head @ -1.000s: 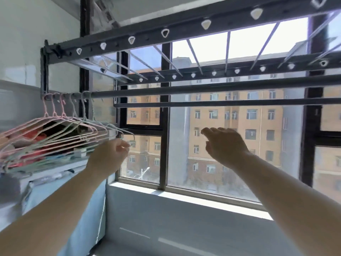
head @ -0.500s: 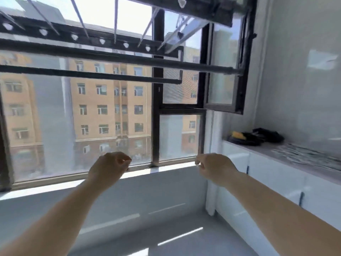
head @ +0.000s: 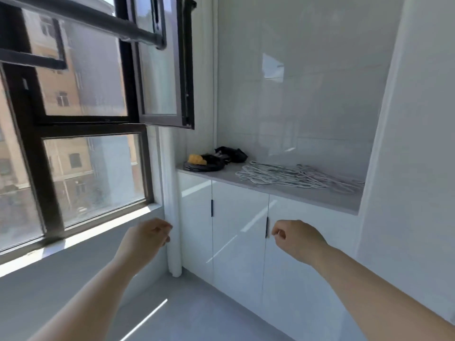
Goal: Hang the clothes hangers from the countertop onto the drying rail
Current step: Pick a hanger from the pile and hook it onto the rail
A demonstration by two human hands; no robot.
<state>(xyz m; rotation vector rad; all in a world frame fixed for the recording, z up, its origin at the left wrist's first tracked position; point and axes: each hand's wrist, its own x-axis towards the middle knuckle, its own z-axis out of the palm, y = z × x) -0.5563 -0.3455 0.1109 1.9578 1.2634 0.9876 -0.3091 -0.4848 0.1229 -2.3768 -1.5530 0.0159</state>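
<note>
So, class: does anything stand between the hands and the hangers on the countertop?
Nothing visible does. The left hand and right hand hang empty before the cabinet doors, below the countertop; the hangers lie uncovered on it. The dark items sit apart at its window end.

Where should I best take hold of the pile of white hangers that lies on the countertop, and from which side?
Probably the looped ends at the left of the hangers, from the front and above: they lie flat, and the walls close off the back and right.

Hangers (head: 299, 177) on countertop (head: 320, 196), right of window (head: 93, 168)
</note>
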